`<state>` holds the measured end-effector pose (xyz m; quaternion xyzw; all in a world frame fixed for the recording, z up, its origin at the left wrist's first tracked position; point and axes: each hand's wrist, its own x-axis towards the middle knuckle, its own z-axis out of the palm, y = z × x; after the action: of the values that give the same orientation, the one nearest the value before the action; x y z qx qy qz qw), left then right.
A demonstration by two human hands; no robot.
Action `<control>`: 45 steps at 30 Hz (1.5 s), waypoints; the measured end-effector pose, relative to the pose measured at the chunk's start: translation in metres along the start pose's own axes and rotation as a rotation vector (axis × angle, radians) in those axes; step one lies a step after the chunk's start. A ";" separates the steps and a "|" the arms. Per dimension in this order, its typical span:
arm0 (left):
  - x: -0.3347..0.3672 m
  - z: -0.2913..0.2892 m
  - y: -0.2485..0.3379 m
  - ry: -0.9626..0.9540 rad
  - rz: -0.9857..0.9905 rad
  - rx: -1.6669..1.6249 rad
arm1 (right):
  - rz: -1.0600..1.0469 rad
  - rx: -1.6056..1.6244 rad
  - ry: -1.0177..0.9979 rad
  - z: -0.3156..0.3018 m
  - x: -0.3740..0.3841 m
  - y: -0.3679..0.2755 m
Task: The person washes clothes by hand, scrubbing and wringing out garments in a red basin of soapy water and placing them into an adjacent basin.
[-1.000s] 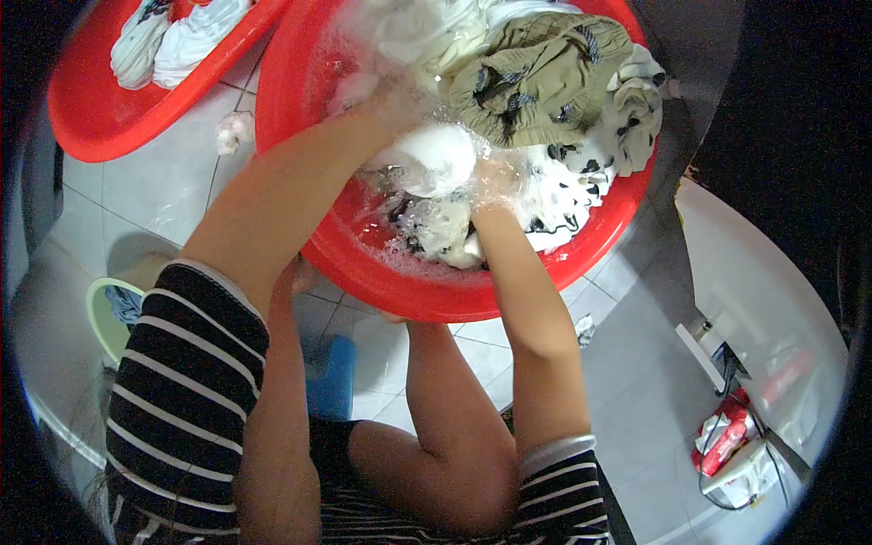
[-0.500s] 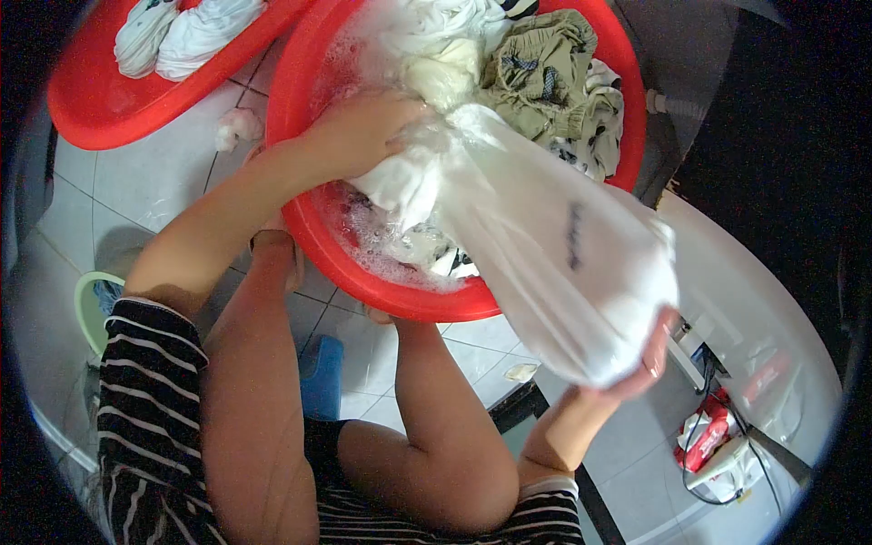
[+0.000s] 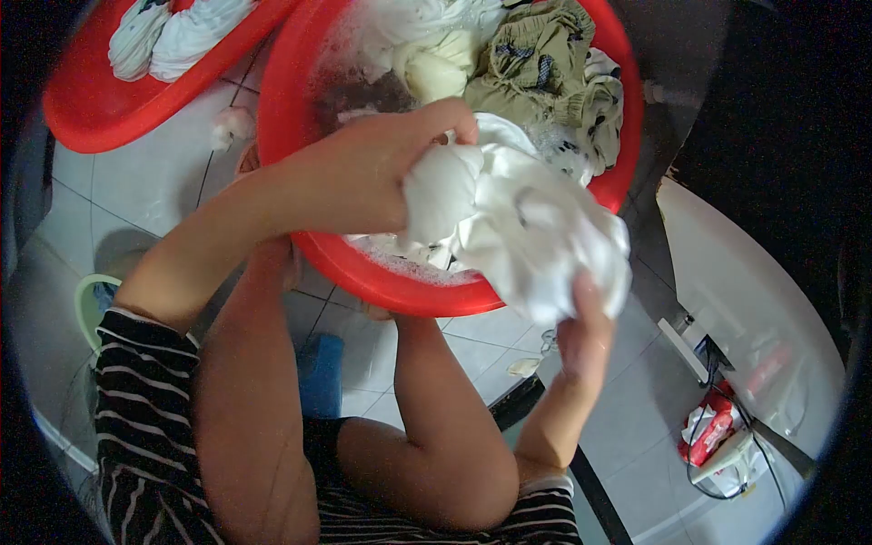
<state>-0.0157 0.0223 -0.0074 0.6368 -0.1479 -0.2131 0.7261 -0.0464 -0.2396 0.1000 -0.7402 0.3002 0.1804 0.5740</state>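
Observation:
A wet white garment (image 3: 531, 222) is bunched up over the near right side of a large red basin (image 3: 400, 295). My left hand (image 3: 404, 168) grips one gathered end of it, above the water. At its other end my right hand (image 3: 584, 331) is closed on the cloth, just outside the rim. Dark marks show faintly on the fabric, which is blurred by motion. Soapy water and other laundry fill the basin: khaki elastic-waist bottoms (image 3: 536, 68), a pale yellow cloth (image 3: 431, 68) and a black-and-white patterned piece (image 3: 601, 132).
At the upper left, a second red tub (image 3: 100, 127) holds twisted white clothes (image 3: 191, 44). A light green pail (image 3: 86, 309) stands at the left. Between my legs is a blue plastic object (image 3: 321, 377). A white curved panel (image 3: 754, 272), a cable and a red-and-white package (image 3: 708, 431) lie to the right.
The white garment was stretched long toward the lower right; now it is shorter and bunched. My right hand has come in leftward and up, while my left has lifted and shifted right.

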 end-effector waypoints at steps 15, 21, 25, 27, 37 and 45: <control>0.030 0.041 -0.207 0.166 -0.458 0.974 | -0.244 -1.438 -0.466 0.100 0.180 0.183; 0.043 0.026 -0.156 -0.211 -0.416 1.036 | -0.189 -1.304 -0.459 0.109 0.157 0.147; 0.047 0.022 -0.148 -0.130 -0.424 0.855 | -0.089 -1.036 -0.463 0.092 0.154 0.118; 0.048 0.022 -0.137 -0.110 -0.412 0.786 | 0.078 -0.715 -0.439 0.068 0.154 0.112; 0.013 -0.001 -0.086 -0.108 -0.217 0.635 | -0.160 0.318 0.004 -0.022 -0.015 0.002; 0.016 0.008 -0.074 -0.033 -0.295 0.015 | -0.247 0.525 0.243 -0.035 -0.027 0.005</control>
<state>-0.0145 0.0004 -0.0803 0.6535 -0.0661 -0.3269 0.6795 -0.0724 -0.2676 0.1222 -0.6138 0.3105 -0.0641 0.7230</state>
